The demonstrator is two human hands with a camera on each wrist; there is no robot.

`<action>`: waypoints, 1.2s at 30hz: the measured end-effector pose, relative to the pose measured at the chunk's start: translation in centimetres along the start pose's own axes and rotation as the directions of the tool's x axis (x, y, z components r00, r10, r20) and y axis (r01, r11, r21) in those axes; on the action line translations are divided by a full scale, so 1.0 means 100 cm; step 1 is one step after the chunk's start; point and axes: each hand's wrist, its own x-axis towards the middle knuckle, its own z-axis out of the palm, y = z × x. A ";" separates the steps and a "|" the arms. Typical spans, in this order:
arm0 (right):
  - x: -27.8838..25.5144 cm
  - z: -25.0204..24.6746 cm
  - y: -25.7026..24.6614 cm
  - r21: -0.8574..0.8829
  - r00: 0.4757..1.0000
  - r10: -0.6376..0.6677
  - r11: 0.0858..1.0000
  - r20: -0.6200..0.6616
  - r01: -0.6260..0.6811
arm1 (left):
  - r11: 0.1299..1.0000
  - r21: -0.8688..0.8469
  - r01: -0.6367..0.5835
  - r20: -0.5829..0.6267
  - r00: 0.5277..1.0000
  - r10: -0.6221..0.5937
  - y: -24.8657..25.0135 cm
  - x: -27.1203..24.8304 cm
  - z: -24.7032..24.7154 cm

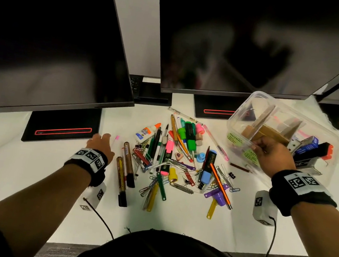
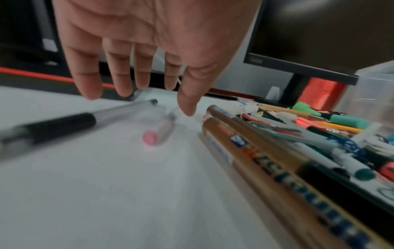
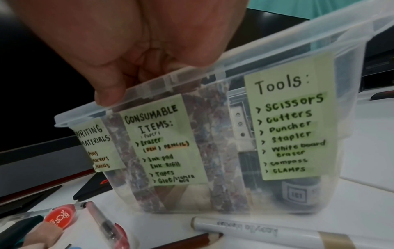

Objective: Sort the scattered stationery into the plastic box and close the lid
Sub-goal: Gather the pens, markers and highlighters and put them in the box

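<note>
Two hands busy at the start of sorting: right hand (image 1: 268, 154) grips the near rim of the tilted plastic box (image 1: 253, 109), left hand (image 2: 149, 50) hovers open-fingered over a pink-capped pen (image 2: 157, 134) just below its fingertips, next likely pinching it for the box's writing section

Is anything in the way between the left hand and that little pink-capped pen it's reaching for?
Nothing visible. The left hand hovers with straight fingers over the pink-capped pen, which lies alone on bare white table. A black-grip pen lies to one side and the brown markers to the other, both apart from it.
</note>
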 end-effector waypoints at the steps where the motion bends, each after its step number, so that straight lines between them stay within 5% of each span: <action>1: 0.000 0.000 0.000 -0.004 1.000 0.002 1.000 0.000 -0.002 | 1.000 0.024 0.007 0.034 0.999 -0.008 0.000 0.002 0.004; 10: -0.001 -0.001 -0.002 0.010 1.000 0.008 1.000 0.007 -0.008 | 0.981 0.158 -0.110 0.098 0.991 0.095 0.032 0.001 0.011; 18: -0.001 -0.003 -0.001 0.001 1.000 -0.016 1.000 0.014 0.016 | 0.972 0.031 -0.233 -0.049 0.971 0.235 0.085 0.021 -0.016; 29: 0.000 -0.004 0.001 0.039 0.999 -0.019 0.999 0.041 0.017 | 0.980 -0.001 -0.199 -0.023 0.980 0.199 0.109 0.058 -0.010; 36: 0.003 -0.008 0.002 0.090 0.995 -0.005 0.996 0.102 -0.004 | 0.939 -0.053 -0.341 -0.047 0.940 0.339 0.126 0.022 -0.044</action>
